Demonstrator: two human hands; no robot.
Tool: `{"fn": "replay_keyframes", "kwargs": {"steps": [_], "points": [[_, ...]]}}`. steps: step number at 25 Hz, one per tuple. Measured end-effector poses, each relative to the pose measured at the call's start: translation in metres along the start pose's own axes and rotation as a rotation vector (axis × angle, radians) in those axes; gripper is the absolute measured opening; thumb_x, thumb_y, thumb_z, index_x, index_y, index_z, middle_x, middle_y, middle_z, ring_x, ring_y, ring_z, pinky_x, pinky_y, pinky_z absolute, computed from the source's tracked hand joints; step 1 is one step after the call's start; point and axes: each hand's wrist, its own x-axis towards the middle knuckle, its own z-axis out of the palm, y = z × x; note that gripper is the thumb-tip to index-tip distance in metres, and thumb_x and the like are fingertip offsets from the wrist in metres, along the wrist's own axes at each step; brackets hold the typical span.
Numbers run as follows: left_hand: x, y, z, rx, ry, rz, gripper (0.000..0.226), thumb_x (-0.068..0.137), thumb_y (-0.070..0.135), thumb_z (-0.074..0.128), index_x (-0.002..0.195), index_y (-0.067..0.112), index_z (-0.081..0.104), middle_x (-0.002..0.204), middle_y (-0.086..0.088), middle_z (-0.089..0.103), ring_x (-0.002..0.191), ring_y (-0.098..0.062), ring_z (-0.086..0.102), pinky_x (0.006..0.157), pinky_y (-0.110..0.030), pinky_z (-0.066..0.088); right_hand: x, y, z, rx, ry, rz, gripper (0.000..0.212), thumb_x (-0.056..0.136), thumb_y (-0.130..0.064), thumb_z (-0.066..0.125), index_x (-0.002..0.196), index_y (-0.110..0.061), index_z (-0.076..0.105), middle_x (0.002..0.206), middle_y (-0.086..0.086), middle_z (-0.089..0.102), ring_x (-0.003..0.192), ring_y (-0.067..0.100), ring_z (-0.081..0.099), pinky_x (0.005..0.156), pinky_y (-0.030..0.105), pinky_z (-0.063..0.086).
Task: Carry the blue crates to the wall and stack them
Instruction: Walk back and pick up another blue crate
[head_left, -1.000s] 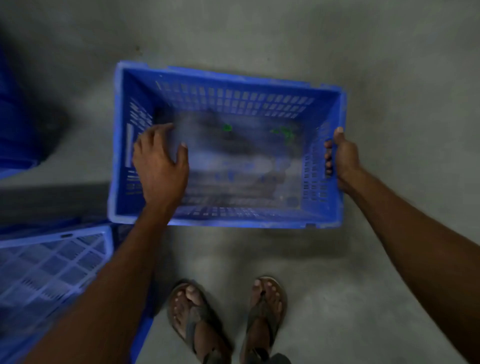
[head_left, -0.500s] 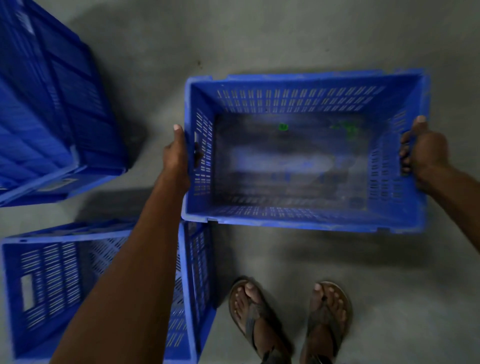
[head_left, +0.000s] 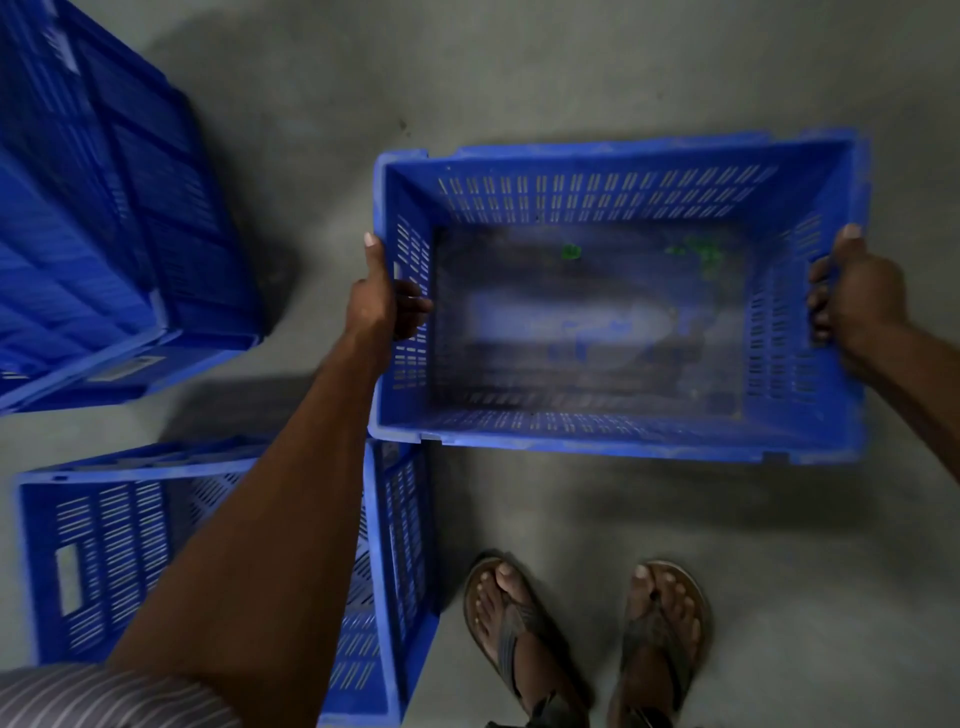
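Sleeve: one striped sleeve (head_left: 104, 699), bottom left corner, nearest the camera.
Feet: two, each in a dark sandal: left sandal (head_left: 511, 631), right sandal (head_left: 660, 631), side by side on the grey floor (head_left: 753, 597).
Crates, count: three blue crates in view, all slotted plastic.
Open crate, near left: one open crate (head_left: 88, 561) on the floor just beside the left foot, partly hidden under the left forearm; a rectangular handle slot shows in its left wall.
Held crate: one held crate (head_left: 613, 197), open side up, in front of the feet and between the two hands; its near left corner overlaps the near-left crate in view. Base blurred; a few green scraps (head_left: 696, 254) lie toward its far side.
Left hand: left hand (head_left: 382, 296) closed round the left end wall, fingers hooked through the handle slot, thumb up along the rim.
Right hand: right hand (head_left: 854, 291) closed on the right end wall, fingers curled inside, thumb on the rim.
Far crate: one far crate (head_left: 119, 218) at upper left, ribbed side facing the camera, well apart from the held crate.
Writing: one pale label (head_left: 127, 366) on the far crate's rim; too blurred to read. No brand legible anywhere.
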Motion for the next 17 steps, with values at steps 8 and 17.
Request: {"fn": "replay_keyframes", "kwargs": {"steps": [8,17], "points": [[-0.128,0.086,0.013,0.580,0.329,0.279,0.087,0.094,0.079,0.025,0.106,0.004,0.069,0.114,-0.025,0.069,0.108,-0.040,0.065,0.092,-0.044,0.050,-0.060,-0.001,-0.082,0.090,-0.053,0.170,0.054,0.101,-0.063,0.027,0.071,-0.021,0.043,0.035,-0.010,0.042,0.024,0.006,0.028,0.036,0.006,0.022],[-0.321,0.232,0.020,0.707,0.301,0.458,0.081,0.101,0.069,0.026,0.114,0.000,0.068,0.119,-0.028,0.067,0.113,-0.044,0.063,0.092,-0.044,0.049,-0.197,-0.103,-0.220,0.199,0.049,0.160,0.053,0.102,-0.060,0.032,0.074,-0.018,0.047,0.051,0.002,0.041,0.026,0.007,0.028,0.033,0.010,0.023]]}}
